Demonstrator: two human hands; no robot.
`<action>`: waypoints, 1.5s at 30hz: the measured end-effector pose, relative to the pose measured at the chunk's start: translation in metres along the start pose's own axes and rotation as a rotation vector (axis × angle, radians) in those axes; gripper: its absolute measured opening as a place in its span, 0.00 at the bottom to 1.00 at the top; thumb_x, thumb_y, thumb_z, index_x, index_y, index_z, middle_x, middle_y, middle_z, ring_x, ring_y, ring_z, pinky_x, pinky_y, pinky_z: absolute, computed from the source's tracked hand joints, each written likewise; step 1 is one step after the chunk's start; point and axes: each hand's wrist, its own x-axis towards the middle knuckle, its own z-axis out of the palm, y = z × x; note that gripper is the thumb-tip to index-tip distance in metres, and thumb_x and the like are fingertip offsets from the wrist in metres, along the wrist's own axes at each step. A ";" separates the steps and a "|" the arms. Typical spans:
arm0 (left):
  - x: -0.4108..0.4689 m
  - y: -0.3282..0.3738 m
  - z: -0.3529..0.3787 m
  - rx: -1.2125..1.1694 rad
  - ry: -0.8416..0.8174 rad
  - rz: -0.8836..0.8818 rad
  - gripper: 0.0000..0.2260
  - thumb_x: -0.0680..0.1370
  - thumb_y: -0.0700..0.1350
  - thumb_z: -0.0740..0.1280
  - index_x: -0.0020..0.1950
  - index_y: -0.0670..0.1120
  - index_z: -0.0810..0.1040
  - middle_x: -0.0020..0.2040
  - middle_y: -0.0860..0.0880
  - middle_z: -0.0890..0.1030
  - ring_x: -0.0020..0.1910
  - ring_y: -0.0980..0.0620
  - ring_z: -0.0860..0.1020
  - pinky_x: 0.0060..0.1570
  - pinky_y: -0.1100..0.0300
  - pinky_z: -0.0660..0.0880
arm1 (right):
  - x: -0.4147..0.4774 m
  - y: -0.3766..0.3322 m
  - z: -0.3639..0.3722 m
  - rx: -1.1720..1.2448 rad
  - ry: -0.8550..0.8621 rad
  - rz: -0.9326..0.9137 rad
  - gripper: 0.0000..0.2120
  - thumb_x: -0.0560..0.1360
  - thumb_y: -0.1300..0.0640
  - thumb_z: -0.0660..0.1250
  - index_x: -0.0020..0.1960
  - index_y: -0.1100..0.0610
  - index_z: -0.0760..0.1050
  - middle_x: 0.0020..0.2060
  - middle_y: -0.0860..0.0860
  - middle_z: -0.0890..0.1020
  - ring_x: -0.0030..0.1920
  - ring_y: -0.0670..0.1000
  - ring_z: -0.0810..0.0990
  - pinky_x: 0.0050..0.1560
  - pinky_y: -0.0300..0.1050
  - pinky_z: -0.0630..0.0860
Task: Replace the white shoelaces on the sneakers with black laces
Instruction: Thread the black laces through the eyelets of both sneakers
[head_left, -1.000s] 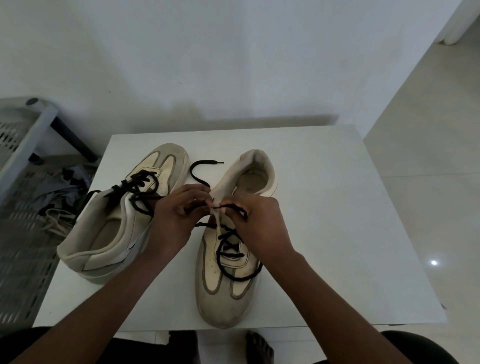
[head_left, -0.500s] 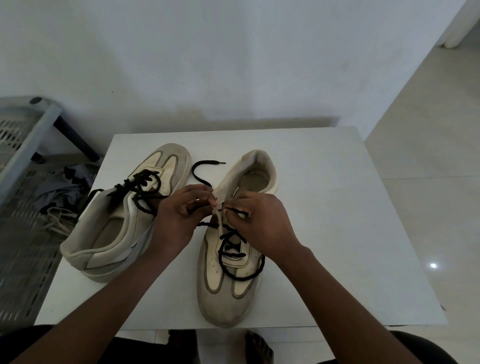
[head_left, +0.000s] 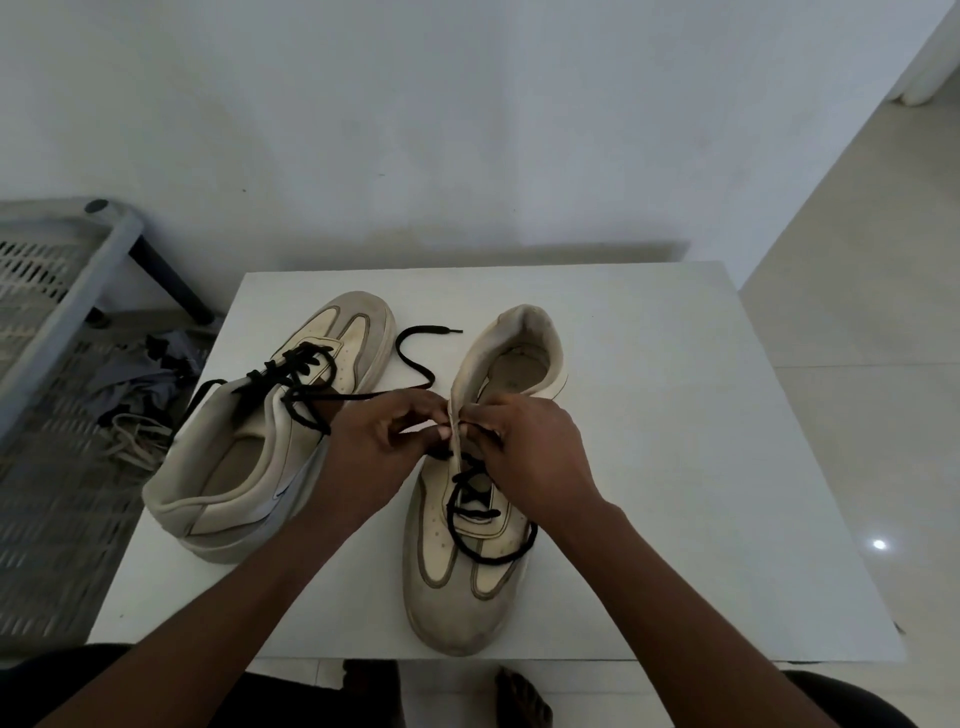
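The left hand (head_left: 379, 447) and right hand (head_left: 530, 452) meet fingertip to fingertip over the near sneaker (head_left: 467, 587), which lies on the white surface (head_left: 701, 467) with its toe below the wrists. Both hands are tightly curled. The left thumb and forefinger pinch the upright tongue (head_left: 456, 441) between the two hands, and the right fingertips pinch the black lace (head_left: 467, 514) just beside it. Below the right hand that lace crosses the lower eyelets and loops loose round the forefoot. Its free end (head_left: 415, 348) curls out beyond the left knuckles. To the left of the left hand lies the second sneaker (head_left: 249, 467), strung with black. Farther left, off the surface, white laces (head_left: 135, 436) lie on a slatted rack (head_left: 52, 291).
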 end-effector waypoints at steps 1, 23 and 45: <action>0.000 0.000 0.000 0.023 0.001 0.041 0.14 0.69 0.31 0.73 0.40 0.51 0.81 0.44 0.49 0.84 0.48 0.48 0.83 0.44 0.45 0.81 | 0.001 0.000 -0.001 -0.012 -0.029 -0.003 0.10 0.75 0.56 0.66 0.53 0.50 0.83 0.42 0.50 0.83 0.41 0.54 0.79 0.39 0.48 0.76; 0.038 0.033 -0.063 -0.558 0.702 -0.210 0.14 0.78 0.30 0.50 0.43 0.47 0.65 0.29 0.52 0.69 0.27 0.56 0.68 0.31 0.63 0.66 | 0.007 0.017 -0.041 -0.115 -0.191 0.140 0.15 0.82 0.46 0.53 0.42 0.48 0.72 0.35 0.45 0.72 0.39 0.47 0.73 0.38 0.43 0.64; 0.022 0.022 -0.041 0.607 -0.011 0.141 0.08 0.77 0.47 0.65 0.42 0.52 0.82 0.33 0.55 0.81 0.33 0.60 0.76 0.36 0.64 0.68 | 0.007 0.021 -0.036 -0.145 -0.154 0.093 0.16 0.82 0.45 0.53 0.40 0.51 0.71 0.34 0.46 0.71 0.36 0.47 0.72 0.35 0.37 0.64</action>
